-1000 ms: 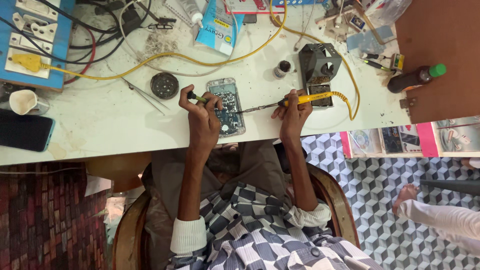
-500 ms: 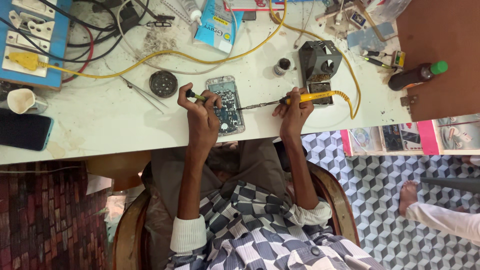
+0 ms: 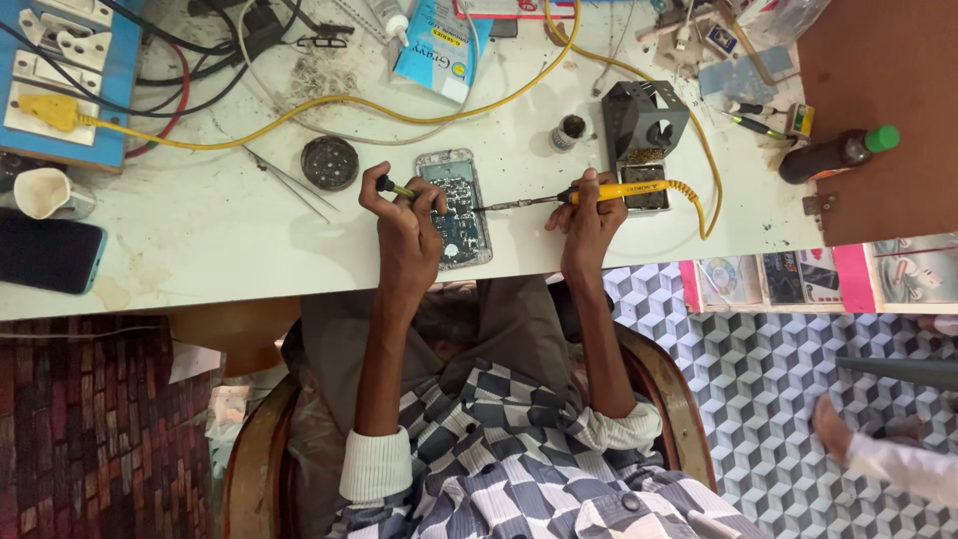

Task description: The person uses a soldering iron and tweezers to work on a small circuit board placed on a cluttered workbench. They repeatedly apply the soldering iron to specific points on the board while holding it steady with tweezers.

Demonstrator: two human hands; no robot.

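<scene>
**Inspector:** White worktable (image 3: pixel 200 230), stained and crowded with cables; opened phone (image 3: pixel 455 208) lies flat at the near edge, circuit side up.

**Assistant:** Hands?

**Inspector:** Left hand (image 3: pixel 407 222) rests on the phone's left side, fingers pinching a thin green-handled tool (image 3: pixel 392 187). Right hand (image 3: pixel 589 212) is closed around a yellow soldering iron (image 3: pixel 599 194), tip touching the board.

**Assistant:** Handling?

**Inspector:** Light, rigid, fragile, I judge. Exposed components bruise easily; hold the phone by its frame edges only. Grip the iron by its yellow handle; the metal shaft is likely hot. Iron stand (image 3: pixel 644 125) sits just beyond.
</scene>
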